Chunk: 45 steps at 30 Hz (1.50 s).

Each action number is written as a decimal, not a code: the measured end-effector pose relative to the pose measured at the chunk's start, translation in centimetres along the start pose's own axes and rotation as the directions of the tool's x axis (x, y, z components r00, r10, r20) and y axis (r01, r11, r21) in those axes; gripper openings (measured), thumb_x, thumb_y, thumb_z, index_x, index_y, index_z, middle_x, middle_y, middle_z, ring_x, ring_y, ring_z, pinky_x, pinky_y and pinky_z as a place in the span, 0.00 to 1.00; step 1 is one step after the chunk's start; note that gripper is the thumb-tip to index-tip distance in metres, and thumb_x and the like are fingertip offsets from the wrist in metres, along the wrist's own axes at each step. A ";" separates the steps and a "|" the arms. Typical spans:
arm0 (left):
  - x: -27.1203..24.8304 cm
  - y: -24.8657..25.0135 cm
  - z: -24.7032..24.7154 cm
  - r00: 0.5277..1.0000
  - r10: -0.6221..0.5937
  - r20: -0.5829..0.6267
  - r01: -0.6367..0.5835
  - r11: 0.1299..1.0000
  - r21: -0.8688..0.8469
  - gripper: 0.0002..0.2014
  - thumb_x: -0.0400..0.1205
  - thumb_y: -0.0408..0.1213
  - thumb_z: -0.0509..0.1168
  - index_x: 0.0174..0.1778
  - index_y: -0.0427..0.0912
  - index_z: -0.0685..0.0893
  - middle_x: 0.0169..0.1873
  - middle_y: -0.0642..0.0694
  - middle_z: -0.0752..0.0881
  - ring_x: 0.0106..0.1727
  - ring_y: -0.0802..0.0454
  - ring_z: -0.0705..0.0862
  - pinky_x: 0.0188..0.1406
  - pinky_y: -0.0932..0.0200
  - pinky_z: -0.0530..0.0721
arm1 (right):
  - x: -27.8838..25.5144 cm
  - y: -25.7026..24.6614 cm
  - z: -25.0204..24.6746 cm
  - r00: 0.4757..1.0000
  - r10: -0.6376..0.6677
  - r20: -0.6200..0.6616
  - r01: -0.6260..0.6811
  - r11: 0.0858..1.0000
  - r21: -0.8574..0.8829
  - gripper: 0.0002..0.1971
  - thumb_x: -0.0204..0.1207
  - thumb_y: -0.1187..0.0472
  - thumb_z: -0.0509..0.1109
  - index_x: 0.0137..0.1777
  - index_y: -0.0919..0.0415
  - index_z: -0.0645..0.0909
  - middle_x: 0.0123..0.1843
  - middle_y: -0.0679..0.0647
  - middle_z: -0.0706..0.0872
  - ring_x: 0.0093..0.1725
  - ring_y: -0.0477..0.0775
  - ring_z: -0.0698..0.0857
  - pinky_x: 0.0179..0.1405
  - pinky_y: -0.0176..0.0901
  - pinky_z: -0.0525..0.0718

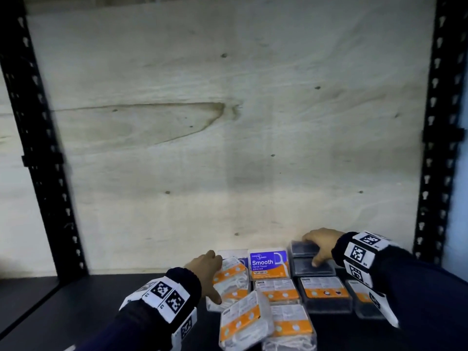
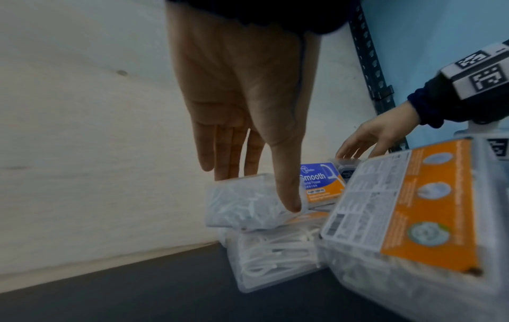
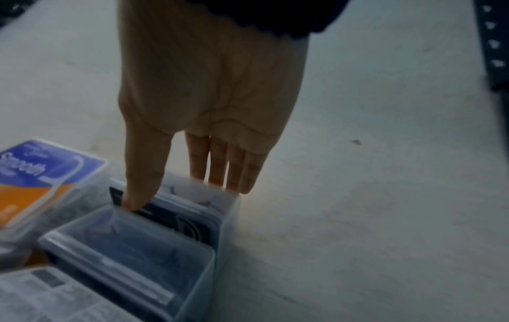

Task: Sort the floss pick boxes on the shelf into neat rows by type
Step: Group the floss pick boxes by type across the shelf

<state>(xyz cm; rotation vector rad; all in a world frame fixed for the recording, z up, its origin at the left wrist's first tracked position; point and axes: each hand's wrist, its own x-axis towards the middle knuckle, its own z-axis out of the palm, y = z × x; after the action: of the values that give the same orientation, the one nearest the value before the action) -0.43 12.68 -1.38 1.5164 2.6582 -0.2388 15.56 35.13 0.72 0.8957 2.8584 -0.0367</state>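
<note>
Here we are at the shelf (image 1: 76,312), both hands down among the floss pick boxes at the foot of the wooden back panel (image 1: 228,122). Our left hand (image 1: 206,271) has its grip on a clear box of white picks (image 2: 242,202): the fingers reach over its far edge, the thumb (image 2: 286,187) presses its near face, and the box tilts up between them. Under that grip lies another clear box of white picks (image 2: 275,259), flat on the shelf. Just right of the grip stands the blue and orange box marked Smooth (image 1: 269,263), face up toward us. Nearer to us than the left grip, a box with an orange back label (image 1: 244,321) leans tilted on its neighbours.

Over to our right hand (image 1: 323,245): its grip pinches the rearmost dark box (image 3: 192,209), four fingers behind the back wall, thumb (image 3: 143,174) pushed down on the front. That box sits close against the back panel. Directly in front of this grip a second dark box (image 3: 132,257) touches the first. Nearer still, a row of label-up boxes (image 1: 325,291) runs along the shelf. Black slotted uprights (image 1: 43,148) frame both sides.
</note>
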 end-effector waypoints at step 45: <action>-10.3 6.2 -4.1 0.971 0.148 -0.185 -0.189 0.954 -0.231 0.21 0.72 0.38 0.72 0.61 0.36 0.83 0.44 0.47 0.80 0.45 0.49 0.78 0.31 0.67 0.72 | -26.9 2.9 4.2 0.932 0.356 -0.059 -0.356 0.934 0.016 0.15 0.67 0.51 0.73 0.45 0.55 0.71 0.46 0.51 0.76 0.46 0.53 0.76 0.40 0.39 0.72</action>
<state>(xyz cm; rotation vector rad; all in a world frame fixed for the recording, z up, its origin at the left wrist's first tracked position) 10.24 7.75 3.45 1.7319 2.5344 0.2325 39.62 22.03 0.51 1.4244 2.7001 0.0240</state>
